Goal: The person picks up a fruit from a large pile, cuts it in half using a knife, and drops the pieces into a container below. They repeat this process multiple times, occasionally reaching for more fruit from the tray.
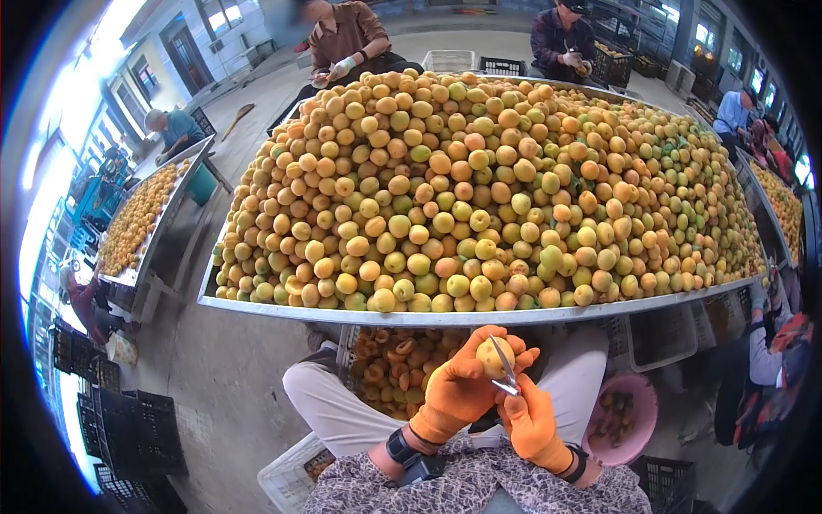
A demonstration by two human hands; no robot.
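Observation:
My left hand (454, 390), in an orange glove, is closed around a yellow apricot (494, 356) in front of my lap. In my right hand (533, 421), also gloved in orange, is a small knife (505, 368), its blade against the fruit. Just beyond my hands runs the metal rim of a large table (428, 319), heaped with whole apricots (445, 218). Below that rim, between my knees, a crate holds halved apricots (398, 368).
A pink basin (646, 411) with dark pieces stands right of my knee. A white crate (287, 475) is at lower left, black crates (137, 433) farther left. Two people (347, 38) (561, 38) sit across the table; others work at side tables.

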